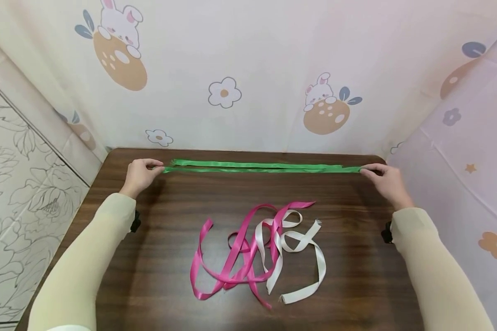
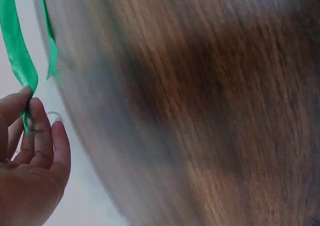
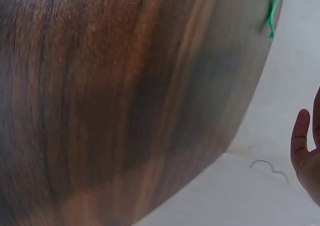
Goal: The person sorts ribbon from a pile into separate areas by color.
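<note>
A green ribbon (image 1: 331, 170) is stretched straight across the back of the table. My left hand (image 1: 140, 177) pinches its left end between thumb and fingers, and a short tip pokes out below the grip in the left wrist view. At the other end my right hand (image 1: 387, 181) pinches the ribbon; the right wrist view catches only part of that hand's fingers. Just behind the held ribbon, a second green ribbon (image 1: 232, 164) lies nearly parallel along the table's back edge, its frayed end (image 2: 53, 68) near my left hand.
Loose pink ribbons (image 1: 232, 257) and white ribbons (image 1: 320, 266) lie tangled on the dark wooden table (image 1: 170, 276), nearer to me. A dark red ribbon loop (image 1: 232, 236) shows among them. A patterned curtain (image 1: 265, 92) hangs right behind the table's back edge.
</note>
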Available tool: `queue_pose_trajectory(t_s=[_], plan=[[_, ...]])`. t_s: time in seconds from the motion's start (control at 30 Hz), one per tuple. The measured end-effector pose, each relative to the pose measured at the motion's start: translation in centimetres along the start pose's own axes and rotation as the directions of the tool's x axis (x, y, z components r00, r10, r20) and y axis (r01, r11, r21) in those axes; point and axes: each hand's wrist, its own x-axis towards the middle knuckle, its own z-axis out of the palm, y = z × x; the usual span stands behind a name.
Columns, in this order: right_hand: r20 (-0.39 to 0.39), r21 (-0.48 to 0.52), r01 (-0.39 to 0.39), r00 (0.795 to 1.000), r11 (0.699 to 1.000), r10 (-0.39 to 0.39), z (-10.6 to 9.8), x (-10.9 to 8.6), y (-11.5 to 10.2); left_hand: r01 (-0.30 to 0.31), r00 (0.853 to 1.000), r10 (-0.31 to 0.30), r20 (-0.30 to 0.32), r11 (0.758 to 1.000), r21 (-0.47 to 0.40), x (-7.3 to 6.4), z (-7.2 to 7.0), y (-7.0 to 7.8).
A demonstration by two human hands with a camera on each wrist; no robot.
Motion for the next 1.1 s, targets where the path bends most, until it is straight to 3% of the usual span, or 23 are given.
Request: queue_pose_trajectory(t_s=[0.4,0.8,1.1], plan=[[0.049,0.111,-0.167,0.985,0.98,0.163,2.6,1.5,1.6,0.054,0.997,-0.053,-0.059,0.998,0.012,1.8,2.0,-0.7],[-0.046,0.002,-0.112,0.993,0.994,0.112,5.2,3.7,0.6,0.092,0.991,-0.086,-0.102,0.994,0.054,2.9,2.9,-1.1],[-0.079,0.0,-0.162,0.984,0.987,0.162,6.6,4.3,0.5,0.093,0.987,-0.085,-0.134,0.994,0.056,3.4,3.7,-1.7]])
